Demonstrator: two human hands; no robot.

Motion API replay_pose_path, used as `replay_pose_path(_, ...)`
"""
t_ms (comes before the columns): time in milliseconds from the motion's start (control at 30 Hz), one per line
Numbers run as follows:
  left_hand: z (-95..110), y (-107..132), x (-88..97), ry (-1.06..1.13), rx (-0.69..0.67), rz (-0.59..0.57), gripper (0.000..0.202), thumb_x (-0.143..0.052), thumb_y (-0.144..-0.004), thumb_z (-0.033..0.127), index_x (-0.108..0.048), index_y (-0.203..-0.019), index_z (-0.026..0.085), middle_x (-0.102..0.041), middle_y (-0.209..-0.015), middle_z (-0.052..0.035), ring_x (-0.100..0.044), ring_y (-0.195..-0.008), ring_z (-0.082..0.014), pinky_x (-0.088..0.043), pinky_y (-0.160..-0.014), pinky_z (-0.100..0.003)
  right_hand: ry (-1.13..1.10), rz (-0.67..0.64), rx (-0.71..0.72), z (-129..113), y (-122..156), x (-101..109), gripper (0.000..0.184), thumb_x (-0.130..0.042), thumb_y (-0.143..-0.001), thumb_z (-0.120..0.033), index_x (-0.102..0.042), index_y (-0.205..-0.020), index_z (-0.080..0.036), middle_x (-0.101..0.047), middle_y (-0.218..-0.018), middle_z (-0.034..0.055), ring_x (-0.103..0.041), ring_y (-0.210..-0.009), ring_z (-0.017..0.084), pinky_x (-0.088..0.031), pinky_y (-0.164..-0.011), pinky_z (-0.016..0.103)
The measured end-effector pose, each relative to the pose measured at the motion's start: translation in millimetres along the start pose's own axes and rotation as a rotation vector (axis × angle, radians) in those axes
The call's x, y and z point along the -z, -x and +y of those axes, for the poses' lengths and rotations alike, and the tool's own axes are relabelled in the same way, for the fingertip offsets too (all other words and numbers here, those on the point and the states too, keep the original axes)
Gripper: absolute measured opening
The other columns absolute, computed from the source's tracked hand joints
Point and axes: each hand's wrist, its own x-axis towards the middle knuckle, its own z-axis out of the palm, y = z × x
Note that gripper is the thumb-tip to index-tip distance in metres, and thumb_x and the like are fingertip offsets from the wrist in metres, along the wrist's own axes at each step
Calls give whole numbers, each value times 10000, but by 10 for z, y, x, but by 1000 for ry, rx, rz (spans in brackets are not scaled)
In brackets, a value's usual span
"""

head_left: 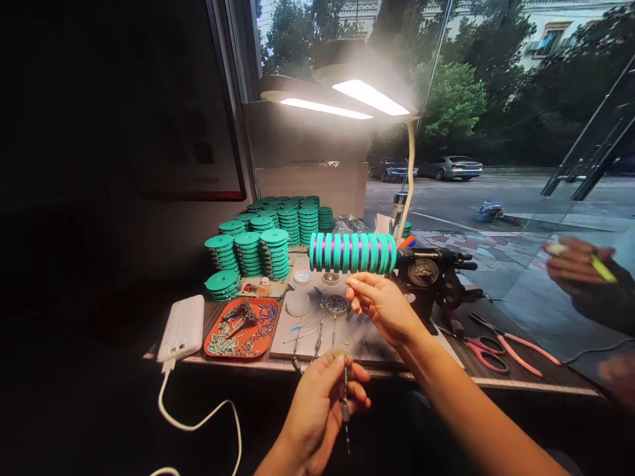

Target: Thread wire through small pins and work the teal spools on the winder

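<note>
My left hand (pixel 322 403) is closed at the table's front edge, pinching a thin dark fishing rig (pixel 346 410) with a small weight that hangs down past my fingers. Farther up, my right hand (pixel 384 304) is closed with thumb and forefinger pressed together; anything in that pinch is too fine to make out. Just beyond it, a row of turquoise spools (pixel 352 253) with purple bands sits on the shaft of a dark winding machine (pixel 424 271). More rigs with weights (pixel 317 344) lie on the pale board (pixel 367 344) between the hands and the machine.
Stacked green spools (pixel 274 254) stand at the back left. An orange tray (pixel 243 354) of small parts and a cabled white power bank (pixel 183 324) lie left. Scissors (pixel 489 354) and pliers (pixel 520 350) lie right. A lamp (pixel 411 172) stands behind; a blurred hand (pixel 580 264) shows in the glass.
</note>
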Motion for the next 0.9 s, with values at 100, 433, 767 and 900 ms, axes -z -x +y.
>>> replay_pose_path(100, 25, -13, -12, -28, -15, 11, 136, -465, -797, 266, -488, -811, 133, -595, -662, -23, -505, -470, -62, -416, -550, -223, -6, 1, 2, -2, 1, 8, 238, -668, -590, -339, -545, -660, -147, -567, -544, -37, -458, -426, 51, -307, -430, 184)
replay_pose_path(433, -1, -154, 83, -208, -105, -28, 212, -564, -715, 337, -482, -724, 141, -614, -727, -29, -534, -459, -60, -361, -468, -168, 71, -56, -12, 7, 12, 22, 230, -642, -616, -360, -563, -671, -151, -601, -623, -11, -473, -468, 71, -310, -460, 207)
replay_pose_path(767, 411, -481, -274, -160, -184, -61, 185, -604, -683, 289, -585, -786, 136, -545, -769, -15, -503, -554, -57, -412, -478, -164, 253, -64, 95, -54, 27, 88, 163, -629, -625, -317, -606, -590, -159, -506, -520, -43, -341, -452, 66, -219, -441, 220)
replay_pose_path(900, 390, -544, -290, -124, -159, -59, 165, -627, -663, 272, -573, -671, 116, -530, -634, 6, -471, -514, -38, -366, -467, -135, 228, -45, 51, -22, 16, 114, 183, -641, -613, -338, -608, -622, -158, -513, -526, -36, -351, -444, 66, -224, -433, 214)
